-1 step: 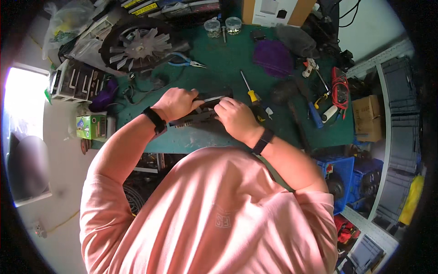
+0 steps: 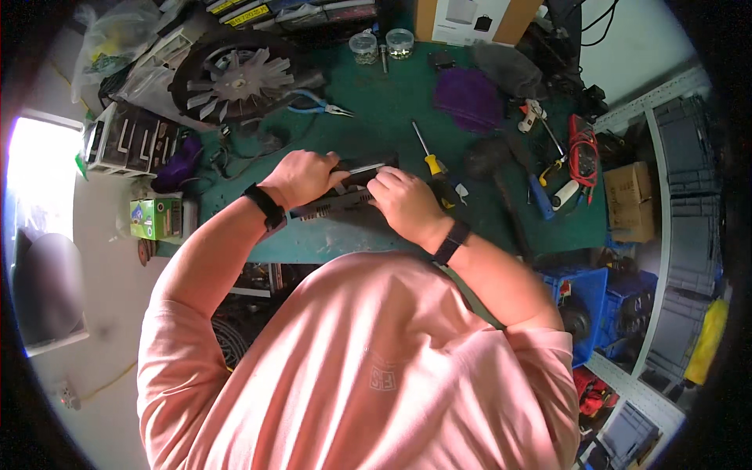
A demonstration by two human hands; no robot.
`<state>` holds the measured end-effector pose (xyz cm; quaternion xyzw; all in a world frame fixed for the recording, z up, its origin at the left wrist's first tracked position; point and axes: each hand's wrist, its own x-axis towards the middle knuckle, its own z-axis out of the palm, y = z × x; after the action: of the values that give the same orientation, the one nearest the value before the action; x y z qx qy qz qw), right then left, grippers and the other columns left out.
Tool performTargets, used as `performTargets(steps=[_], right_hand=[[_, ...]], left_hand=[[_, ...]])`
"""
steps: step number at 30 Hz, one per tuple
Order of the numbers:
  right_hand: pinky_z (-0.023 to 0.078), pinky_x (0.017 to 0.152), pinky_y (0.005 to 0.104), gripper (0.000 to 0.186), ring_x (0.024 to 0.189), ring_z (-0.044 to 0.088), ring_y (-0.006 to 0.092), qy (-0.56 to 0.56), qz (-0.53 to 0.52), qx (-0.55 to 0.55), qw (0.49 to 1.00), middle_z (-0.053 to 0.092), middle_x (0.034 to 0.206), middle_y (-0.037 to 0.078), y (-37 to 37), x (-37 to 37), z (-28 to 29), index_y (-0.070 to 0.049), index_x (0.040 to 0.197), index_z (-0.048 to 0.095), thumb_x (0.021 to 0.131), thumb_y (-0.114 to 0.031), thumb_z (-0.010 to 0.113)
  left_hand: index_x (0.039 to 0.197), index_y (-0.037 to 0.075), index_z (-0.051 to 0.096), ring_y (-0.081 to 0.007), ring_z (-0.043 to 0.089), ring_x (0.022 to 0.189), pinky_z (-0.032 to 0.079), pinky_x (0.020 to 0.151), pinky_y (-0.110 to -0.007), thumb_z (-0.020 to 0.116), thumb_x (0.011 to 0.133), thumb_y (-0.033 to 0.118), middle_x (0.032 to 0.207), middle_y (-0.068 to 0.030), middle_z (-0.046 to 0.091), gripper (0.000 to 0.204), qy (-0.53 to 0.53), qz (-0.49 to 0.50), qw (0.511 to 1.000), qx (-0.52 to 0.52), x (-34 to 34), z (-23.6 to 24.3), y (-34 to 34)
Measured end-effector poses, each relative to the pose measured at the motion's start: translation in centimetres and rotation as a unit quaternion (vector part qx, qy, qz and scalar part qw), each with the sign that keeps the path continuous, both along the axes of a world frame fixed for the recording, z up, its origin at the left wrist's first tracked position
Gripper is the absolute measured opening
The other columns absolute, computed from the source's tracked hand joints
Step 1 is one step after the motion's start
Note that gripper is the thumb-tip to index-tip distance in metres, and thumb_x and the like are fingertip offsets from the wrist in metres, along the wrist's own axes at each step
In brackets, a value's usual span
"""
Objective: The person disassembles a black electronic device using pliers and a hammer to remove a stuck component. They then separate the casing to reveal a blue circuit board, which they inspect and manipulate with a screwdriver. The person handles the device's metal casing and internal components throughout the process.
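On the green worktop (image 2: pixel 352 244), my left hand (image 2: pixel 307 176) curls closed on a dark part with a slotted strip (image 2: pixel 333 205). My right hand (image 2: pixel 406 202) has its fingers bent and pressed onto the same part from the right. A thin silvery bar (image 2: pixel 364 169) lies between my fingertips; I cannot make out what it is or which fingers grip it. Just right of my right hand is a screwdriver (image 2: pixel 432 164) with a yellow handle, tip pointing away from me. Blue-handled pliers (image 2: pixel 312 102) lie beyond my left hand.
A finned fan (image 2: pixel 235 82), small clear tubs (image 2: pixel 399 44), a purple cloth (image 2: pixel 468 98), a red-cased meter (image 2: pixel 581 153) and assorted hand tools surround the work area. A green box (image 2: pixel 155 217) sits at left. Blue crates (image 2: pixel 580 298) and grey bins (image 2: pixel 689 235) stand right.
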<state>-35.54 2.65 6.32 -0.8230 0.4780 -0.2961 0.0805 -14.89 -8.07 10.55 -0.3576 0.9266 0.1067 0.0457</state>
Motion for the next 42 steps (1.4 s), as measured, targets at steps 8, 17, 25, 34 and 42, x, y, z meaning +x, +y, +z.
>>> performTargets(steps=[8,17,25,34,42], right_hand=[[0.052,0.077,0.0369,0.008,0.093,0.061,0.0267,-0.009,-0.021,-0.047,0.999,0.061,0.089,0.009,0.3,0.3,-0.4,-0.007,0.084,0.057,0.081,-0.014,0.059],[0.048,0.083,0.048,0.017,0.087,0.061,0.0264,0.177,-0.044,-0.066,0.981,0.063,0.083,0.01,-1.4,2.7,3.0,-0.005,0.084,0.062,0.084,-0.017,0.051],[0.044,0.089,0.0416,0.035,0.09,0.055,0.0298,0.024,-0.029,-0.033,0.999,0.056,0.088,0.011,-2.6,5.8,2.0,-0.006,0.092,0.053,0.069,-0.019,0.077],[0.044,0.092,0.0396,0.017,0.091,0.056,0.0271,-0.018,-0.014,-0.05,0.999,0.06,0.086,0.008,-3.5,5.8,0.4,-0.008,0.083,0.06,0.074,-0.02,0.069],[0.046,0.088,0.0404,0.013,0.085,0.055,0.0278,-0.043,0.018,-0.078,0.996,0.056,0.079,0.008,-1.7,4.6,-0.7,-0.008,0.076,0.056,0.074,-0.017,0.066]], left_hand=[[0.085,0.003,0.061,-0.0413,0.064,0.065,0.051,0.059,-0.05,0.057,0.092,0.045,0.068,-0.0203,0.064,0.042,-0.018,-0.008,0.999,-0.03,-0.3,-0.5,-1.2],[0.083,0.006,0.063,-0.0382,0.065,0.065,0.052,0.058,-0.047,0.058,0.089,0.035,0.068,-0.0172,0.065,0.031,0.001,-0.021,0.999,-0.049,0.2,-0.9,0.0],[0.084,0.007,0.064,-0.036,0.066,0.069,0.052,0.059,-0.045,0.059,0.081,0.023,0.073,-0.0151,0.067,0.017,-0.001,0.031,0.997,-0.064,1.0,-1.9,-0.9],[0.083,0.007,0.066,-0.036,0.066,0.067,0.052,0.059,-0.046,0.056,0.089,0.039,0.07,-0.0165,0.066,0.033,-0.013,0.069,0.993,-0.096,0.6,-1.9,-1.7],[0.08,0.006,0.067,-0.0395,0.065,0.068,0.052,0.06,-0.048,0.053,0.092,0.049,0.071,-0.0197,0.066,0.047,-0.011,0.071,0.994,-0.078,0.4,-2.0,-2.5]])
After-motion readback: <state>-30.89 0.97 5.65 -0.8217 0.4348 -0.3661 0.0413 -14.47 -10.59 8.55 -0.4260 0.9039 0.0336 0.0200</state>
